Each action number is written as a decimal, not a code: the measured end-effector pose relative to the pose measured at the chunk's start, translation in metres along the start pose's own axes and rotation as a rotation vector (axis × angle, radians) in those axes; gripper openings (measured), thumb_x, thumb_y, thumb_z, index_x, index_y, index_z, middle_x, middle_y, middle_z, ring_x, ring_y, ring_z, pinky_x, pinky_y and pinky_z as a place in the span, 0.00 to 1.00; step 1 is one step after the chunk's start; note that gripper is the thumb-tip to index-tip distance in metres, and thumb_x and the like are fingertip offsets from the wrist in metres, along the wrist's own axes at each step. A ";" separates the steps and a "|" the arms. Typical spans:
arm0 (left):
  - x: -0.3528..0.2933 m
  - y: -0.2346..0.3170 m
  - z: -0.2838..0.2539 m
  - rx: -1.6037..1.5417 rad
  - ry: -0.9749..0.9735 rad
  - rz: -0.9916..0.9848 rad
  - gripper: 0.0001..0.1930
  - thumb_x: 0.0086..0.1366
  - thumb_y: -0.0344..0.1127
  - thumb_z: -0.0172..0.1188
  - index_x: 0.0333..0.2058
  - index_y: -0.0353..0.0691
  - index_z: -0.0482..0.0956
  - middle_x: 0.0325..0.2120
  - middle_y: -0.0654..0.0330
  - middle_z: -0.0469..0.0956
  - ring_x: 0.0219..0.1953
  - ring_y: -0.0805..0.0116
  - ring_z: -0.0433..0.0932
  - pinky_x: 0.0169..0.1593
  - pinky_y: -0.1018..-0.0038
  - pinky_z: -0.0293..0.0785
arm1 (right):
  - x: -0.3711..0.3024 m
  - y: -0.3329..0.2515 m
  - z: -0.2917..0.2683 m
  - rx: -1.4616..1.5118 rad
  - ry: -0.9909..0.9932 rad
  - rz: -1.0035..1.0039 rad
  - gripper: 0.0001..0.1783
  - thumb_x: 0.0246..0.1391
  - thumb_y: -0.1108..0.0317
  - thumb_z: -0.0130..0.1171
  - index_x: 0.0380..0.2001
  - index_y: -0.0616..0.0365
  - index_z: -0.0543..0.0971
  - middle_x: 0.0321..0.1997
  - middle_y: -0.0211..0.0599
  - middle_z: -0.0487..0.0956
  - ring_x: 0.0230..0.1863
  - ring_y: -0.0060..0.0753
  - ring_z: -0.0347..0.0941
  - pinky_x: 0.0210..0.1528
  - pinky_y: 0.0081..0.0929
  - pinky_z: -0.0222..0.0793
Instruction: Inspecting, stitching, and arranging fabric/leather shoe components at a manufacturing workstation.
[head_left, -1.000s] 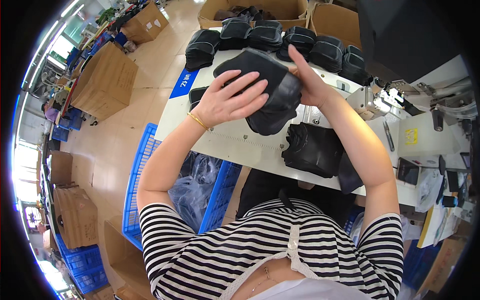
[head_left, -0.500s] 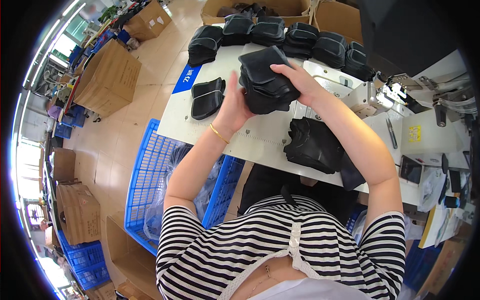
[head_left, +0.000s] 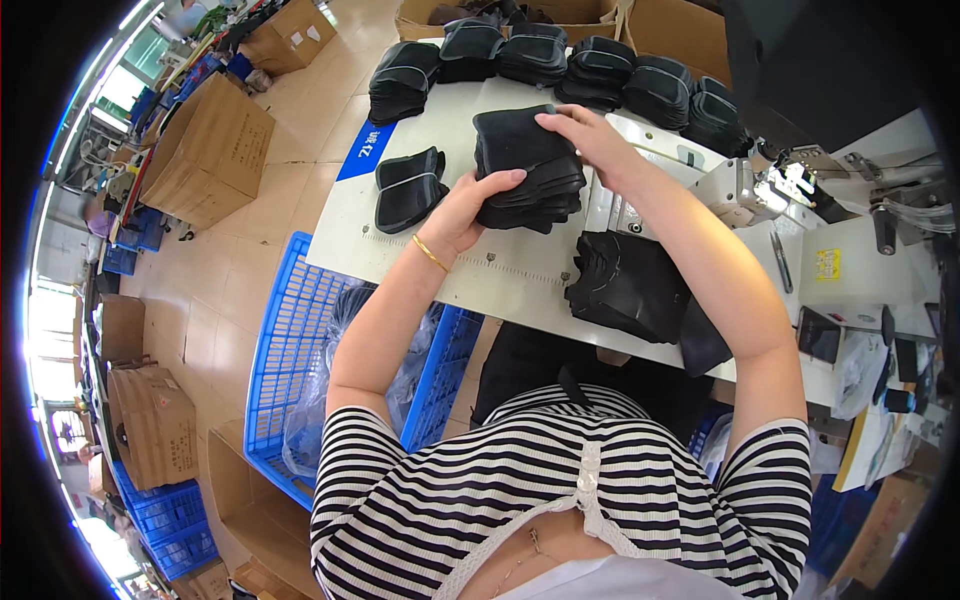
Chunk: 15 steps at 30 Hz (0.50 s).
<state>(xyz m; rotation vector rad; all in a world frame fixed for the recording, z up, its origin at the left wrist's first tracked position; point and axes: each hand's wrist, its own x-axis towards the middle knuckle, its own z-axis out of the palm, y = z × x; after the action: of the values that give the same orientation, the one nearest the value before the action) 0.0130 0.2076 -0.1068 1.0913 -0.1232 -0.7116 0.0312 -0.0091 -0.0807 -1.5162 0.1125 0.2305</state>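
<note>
Between my two hands is a thick stack of black fabric pieces (head_left: 525, 165), held over the white table (head_left: 440, 268). My left hand (head_left: 468, 212) grips its near left side, thumb lying on top. At the far right corner my right hand (head_left: 590, 140) pinches the stack, its other fingers partly hidden. To the left lies a small banded bundle of black pieces (head_left: 410, 190). Nearer me, by my right forearm, a loose black stack (head_left: 628, 285) rests at the table's front edge.
Several banded black bundles (head_left: 532, 52) line the table's far side. A sewing machine (head_left: 740, 190) stands at the right, with tweezers (head_left: 781, 262) beside it. Below the table's left edge sits a blue crate (head_left: 290, 350) with clear plastic bags. A cardboard box (head_left: 600, 12) is behind the table.
My left thumb has come down onto the stack, where it was raised before. The held stack now sits more evenly, and my right hand has shifted slightly toward its far corner.
</note>
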 end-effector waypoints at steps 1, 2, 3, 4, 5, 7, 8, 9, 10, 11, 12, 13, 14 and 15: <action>0.000 0.000 -0.001 -0.002 0.000 -0.004 0.26 0.60 0.38 0.66 0.52 0.27 0.72 0.44 0.52 0.79 0.45 0.66 0.81 0.50 0.72 0.78 | 0.006 -0.001 -0.003 -0.058 0.028 -0.040 0.22 0.50 0.60 0.68 0.47 0.60 0.80 0.40 0.33 0.82 0.43 0.24 0.75 0.42 0.21 0.69; 0.000 -0.001 -0.002 0.024 -0.006 -0.011 0.26 0.61 0.39 0.66 0.51 0.27 0.72 0.44 0.52 0.79 0.44 0.66 0.81 0.50 0.72 0.78 | 0.012 -0.001 -0.005 -0.058 0.030 -0.036 0.22 0.50 0.60 0.68 0.47 0.60 0.80 0.40 0.33 0.82 0.43 0.24 0.75 0.42 0.21 0.69; 0.001 -0.002 -0.003 0.051 -0.010 -0.017 0.26 0.61 0.40 0.66 0.51 0.27 0.73 0.44 0.52 0.79 0.44 0.66 0.81 0.50 0.71 0.78 | 0.018 0.001 -0.007 -0.098 0.064 -0.141 0.20 0.50 0.63 0.68 0.45 0.61 0.82 0.38 0.30 0.82 0.39 0.22 0.75 0.41 0.20 0.68; 0.003 -0.004 -0.004 0.050 -0.012 -0.021 0.26 0.61 0.40 0.66 0.51 0.27 0.73 0.44 0.52 0.79 0.44 0.66 0.81 0.50 0.71 0.78 | 0.023 0.003 -0.009 -0.138 0.099 -0.246 0.18 0.49 0.65 0.69 0.43 0.62 0.83 0.35 0.28 0.83 0.36 0.19 0.74 0.39 0.18 0.67; 0.005 -0.007 -0.005 0.029 -0.024 -0.050 0.26 0.61 0.40 0.66 0.51 0.28 0.73 0.45 0.52 0.79 0.45 0.66 0.81 0.50 0.71 0.78 | 0.028 0.004 -0.013 -0.092 0.108 -0.295 0.18 0.48 0.69 0.70 0.44 0.62 0.83 0.35 0.27 0.83 0.35 0.17 0.74 0.40 0.17 0.68; 0.005 -0.010 -0.011 0.000 -0.020 -0.078 0.26 0.61 0.41 0.66 0.51 0.28 0.73 0.45 0.51 0.79 0.45 0.65 0.81 0.51 0.71 0.78 | 0.023 -0.006 -0.007 0.015 0.118 -0.401 0.17 0.49 0.70 0.69 0.44 0.62 0.83 0.36 0.27 0.83 0.36 0.17 0.75 0.40 0.17 0.68; 0.004 -0.010 -0.013 0.006 -0.024 -0.079 0.26 0.62 0.41 0.66 0.51 0.28 0.72 0.46 0.52 0.79 0.46 0.66 0.81 0.51 0.71 0.78 | 0.020 -0.015 -0.004 0.123 0.133 -0.512 0.17 0.50 0.71 0.69 0.44 0.62 0.83 0.37 0.27 0.83 0.37 0.17 0.75 0.41 0.17 0.69; 0.005 -0.010 -0.011 0.013 -0.038 -0.082 0.25 0.62 0.41 0.65 0.51 0.28 0.72 0.46 0.52 0.79 0.47 0.66 0.81 0.51 0.71 0.78 | 0.016 -0.025 -0.007 0.165 0.106 -0.607 0.15 0.53 0.71 0.67 0.45 0.62 0.83 0.39 0.29 0.83 0.39 0.17 0.75 0.44 0.16 0.70; 0.001 -0.009 -0.012 0.006 -0.028 -0.080 0.25 0.62 0.41 0.65 0.51 0.28 0.72 0.46 0.52 0.79 0.47 0.66 0.81 0.51 0.71 0.78 | 0.001 -0.040 0.000 0.069 0.089 -0.656 0.14 0.55 0.69 0.65 0.44 0.59 0.84 0.40 0.27 0.84 0.40 0.15 0.75 0.45 0.16 0.70; 0.000 -0.005 -0.006 -0.007 -0.025 -0.099 0.25 0.63 0.41 0.64 0.52 0.29 0.72 0.46 0.53 0.79 0.47 0.66 0.80 0.52 0.71 0.78 | -0.013 -0.050 0.001 -0.103 0.063 -0.711 0.12 0.56 0.70 0.63 0.43 0.58 0.84 0.40 0.27 0.84 0.41 0.15 0.76 0.46 0.17 0.70; -0.001 -0.002 -0.004 -0.018 -0.018 -0.115 0.24 0.64 0.41 0.63 0.52 0.30 0.72 0.46 0.54 0.79 0.47 0.67 0.80 0.52 0.71 0.78 | -0.022 -0.055 0.002 -0.273 0.033 -0.765 0.10 0.57 0.71 0.60 0.42 0.57 0.85 0.40 0.27 0.84 0.41 0.16 0.76 0.47 0.18 0.71; 0.000 -0.004 -0.006 -0.018 -0.018 -0.114 0.24 0.64 0.41 0.63 0.52 0.30 0.72 0.46 0.54 0.79 0.47 0.67 0.80 0.52 0.71 0.78 | -0.025 -0.047 -0.001 -0.274 0.032 -0.766 0.10 0.57 0.71 0.60 0.42 0.57 0.85 0.40 0.27 0.84 0.41 0.16 0.76 0.47 0.18 0.71; 0.000 -0.007 -0.009 -0.047 -0.014 -0.076 0.23 0.64 0.40 0.62 0.52 0.31 0.72 0.47 0.55 0.79 0.47 0.67 0.80 0.52 0.71 0.78 | -0.026 -0.034 -0.007 -0.413 -0.158 -0.753 0.09 0.57 0.72 0.59 0.40 0.56 0.85 0.39 0.28 0.84 0.43 0.18 0.76 0.49 0.20 0.70; 0.001 -0.011 -0.012 -0.075 -0.010 -0.037 0.22 0.65 0.40 0.62 0.53 0.32 0.72 0.47 0.56 0.78 0.47 0.68 0.80 0.52 0.72 0.77 | -0.030 -0.028 -0.007 -0.550 -0.350 -0.733 0.09 0.56 0.72 0.58 0.38 0.55 0.85 0.39 0.29 0.84 0.45 0.20 0.76 0.50 0.22 0.70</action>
<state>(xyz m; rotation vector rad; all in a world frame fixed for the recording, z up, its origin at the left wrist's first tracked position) 0.0135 0.2133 -0.1221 1.0207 -0.0838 -0.7493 0.0086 -0.0199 -0.0475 -1.9238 -0.8343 -0.0791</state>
